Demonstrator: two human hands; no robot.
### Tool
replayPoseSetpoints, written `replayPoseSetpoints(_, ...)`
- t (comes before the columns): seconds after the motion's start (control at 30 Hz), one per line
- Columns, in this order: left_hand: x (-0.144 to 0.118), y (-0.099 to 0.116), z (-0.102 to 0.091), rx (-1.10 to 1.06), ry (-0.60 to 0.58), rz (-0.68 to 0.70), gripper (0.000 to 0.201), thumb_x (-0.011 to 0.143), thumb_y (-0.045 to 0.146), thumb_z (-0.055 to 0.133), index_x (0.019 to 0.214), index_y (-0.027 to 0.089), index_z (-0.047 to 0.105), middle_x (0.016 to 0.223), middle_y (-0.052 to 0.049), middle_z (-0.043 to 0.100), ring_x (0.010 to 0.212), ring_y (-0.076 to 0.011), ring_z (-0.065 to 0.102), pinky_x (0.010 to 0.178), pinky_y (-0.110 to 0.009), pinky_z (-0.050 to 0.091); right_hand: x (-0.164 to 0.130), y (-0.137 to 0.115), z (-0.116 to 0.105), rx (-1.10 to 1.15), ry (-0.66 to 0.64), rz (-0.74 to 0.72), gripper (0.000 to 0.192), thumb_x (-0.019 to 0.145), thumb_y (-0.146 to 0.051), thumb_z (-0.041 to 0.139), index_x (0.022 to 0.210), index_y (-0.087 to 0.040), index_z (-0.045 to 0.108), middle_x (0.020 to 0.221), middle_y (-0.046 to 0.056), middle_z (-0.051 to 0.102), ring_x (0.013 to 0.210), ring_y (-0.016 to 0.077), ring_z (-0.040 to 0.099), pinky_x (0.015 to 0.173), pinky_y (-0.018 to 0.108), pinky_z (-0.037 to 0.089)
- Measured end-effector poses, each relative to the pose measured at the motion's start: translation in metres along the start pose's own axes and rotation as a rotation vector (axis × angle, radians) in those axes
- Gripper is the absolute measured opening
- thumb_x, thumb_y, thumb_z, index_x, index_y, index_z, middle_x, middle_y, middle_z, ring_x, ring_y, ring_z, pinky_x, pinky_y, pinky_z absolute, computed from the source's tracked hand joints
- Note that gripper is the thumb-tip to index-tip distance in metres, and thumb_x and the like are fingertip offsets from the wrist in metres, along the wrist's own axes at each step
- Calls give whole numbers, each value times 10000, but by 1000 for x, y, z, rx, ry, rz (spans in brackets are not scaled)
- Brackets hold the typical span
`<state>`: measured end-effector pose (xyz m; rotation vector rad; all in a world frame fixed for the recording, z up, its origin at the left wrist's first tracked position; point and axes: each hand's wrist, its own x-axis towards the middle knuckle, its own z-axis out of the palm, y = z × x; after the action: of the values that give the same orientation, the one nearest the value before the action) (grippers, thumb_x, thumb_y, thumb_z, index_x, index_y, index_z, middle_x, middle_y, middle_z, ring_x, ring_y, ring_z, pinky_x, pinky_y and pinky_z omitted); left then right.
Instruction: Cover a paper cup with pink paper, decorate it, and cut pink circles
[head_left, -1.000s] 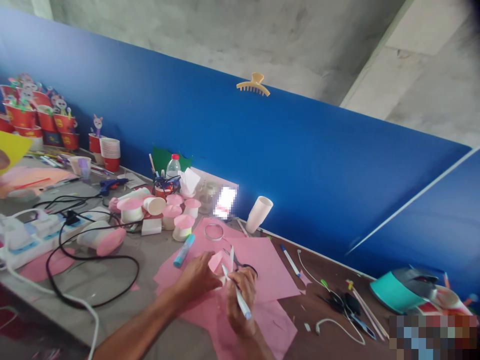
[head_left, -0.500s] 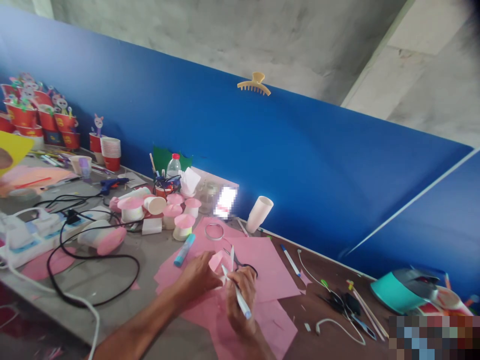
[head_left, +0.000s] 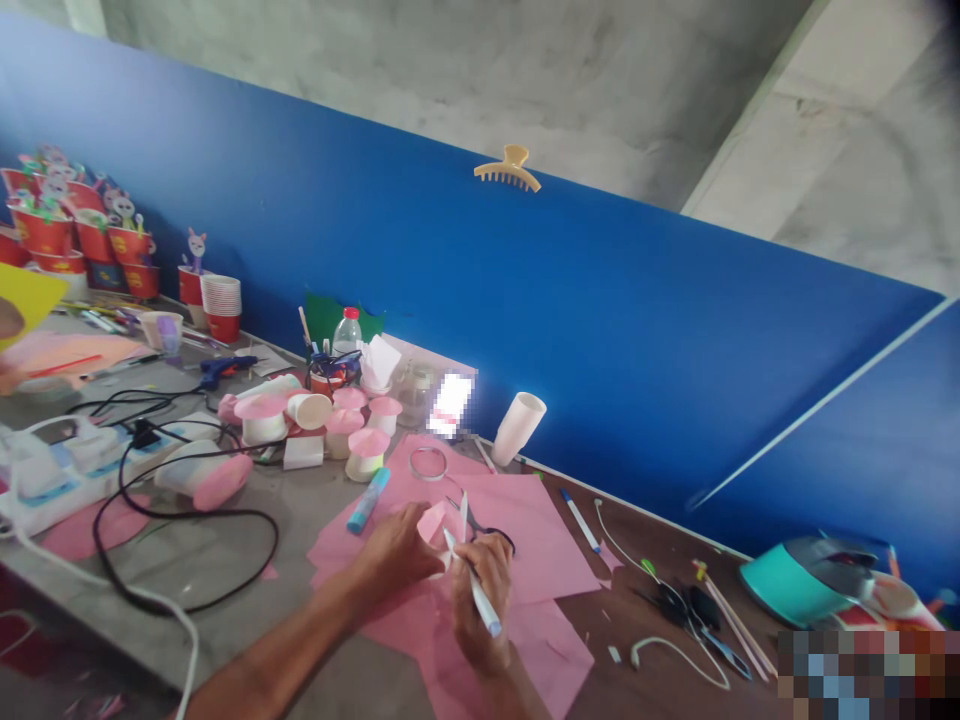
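Two hands (head_left: 442, 575) with a small pink paper piece (head_left: 433, 522) and a white marker (head_left: 484, 605), lower centre of frame

Left hand (head_left: 401, 550): thumb and fingers pinching the small pink paper piece, which sits just below the middle of the frame.

Right hand (head_left: 484, 585): fingers closed round the white marker, its pale tip aimed up and left at the piece; whether the tip touches the paper cannot be told.

Beneath and around the hands: pink sheets (head_left: 555, 540), overlapping, lower centre. Scissors (head_left: 499, 537), dark-handled, on the sheets just beyond the right hand. Blue tube (head_left: 369, 500), lying aslant, beyond the left forearm. Clear ring (head_left: 428, 462), flat on pink paper, at centre.

Left of centre: cup with a pink top (head_left: 367, 455), upright, among similar ones. Far left: power strip (head_left: 97, 475) and black cable (head_left: 274, 550), looped on the grey tabletop (head_left: 315, 640). Upper left: red cups (head_left: 45, 232), stacked against the blue partition (head_left: 600, 330).

Right of centre: white cups (head_left: 519, 428), nested and tilted; blue-capped marker (head_left: 581, 520). Lower right: white earphone cord (head_left: 679, 650). Top centre: yellow hair clip (head_left: 508, 170), on the partition's edge.
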<state>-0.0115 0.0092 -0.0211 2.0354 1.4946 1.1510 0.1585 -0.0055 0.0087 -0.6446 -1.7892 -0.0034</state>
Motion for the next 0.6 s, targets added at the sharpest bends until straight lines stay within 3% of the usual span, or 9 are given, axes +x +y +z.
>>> replayPoseSetpoints(0.17, 0, 8, -4, 54, -32, -72, 604, 650, 91, 585, 1253, 126, 573, 617, 42, 596, 575, -179, 573, 645, -328, 506, 1, -1, 0, 10, -4, 2, 162, 1009, -159, 450, 924, -218, 575, 751, -5, 637, 688, 182, 580, 722, 362, 466)
replayPoseSetpoints(0.4, 0, 10, -3, 101, -23, -78, 567, 659, 81, 556, 1224, 134, 564, 574, 79, 546, 549, -177, 555, 675, -346, 528, -1, 0, 3, -9, 6, 9, 140, 1009, -171, 467, 951, -241, 573, 735, -3, 639, 662, 203, 588, 703, 386, 472)
replayPoseSetpoints(0.6, -2, 4, -1, 110, 33, -21, 550, 661, 130, 577, 1210, 161, 580, 650, 46, 622, 598, -180, 604, 702, -332, 548, 0, -2, 2, -16, 10, -28, 155, 1012, -157, 445, 941, -228, 563, 754, -12, 646, 679, 182, 585, 738, 366, 467)
